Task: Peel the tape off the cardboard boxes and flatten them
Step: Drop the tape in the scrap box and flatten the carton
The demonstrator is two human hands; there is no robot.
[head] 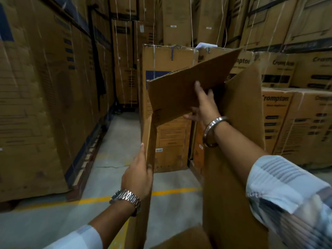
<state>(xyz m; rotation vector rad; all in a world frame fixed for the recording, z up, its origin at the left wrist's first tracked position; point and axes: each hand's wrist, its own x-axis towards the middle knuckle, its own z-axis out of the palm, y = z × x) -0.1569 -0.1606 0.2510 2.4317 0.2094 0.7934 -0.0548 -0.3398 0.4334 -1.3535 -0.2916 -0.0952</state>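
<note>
**Working the flap to collapse the open box**

Nearest, the left grip (pixel 137 175) is curling round the edge of the left wall (pixel 150 141) of the open box (pixel 233 159), which is standing upright on the floor (pixel 116 141). Further along the box, the right grip (pixel 204 108), fingers straight and spread, is pressing flat on the top flap (pixel 179 90), clasping nothing. My judgement is that pushing the flap along its crease while drawing the wall inward should fold the box cleanly. No tape is showing. Behind the box a tall carton (pixel 168 58) is standing.
</note>
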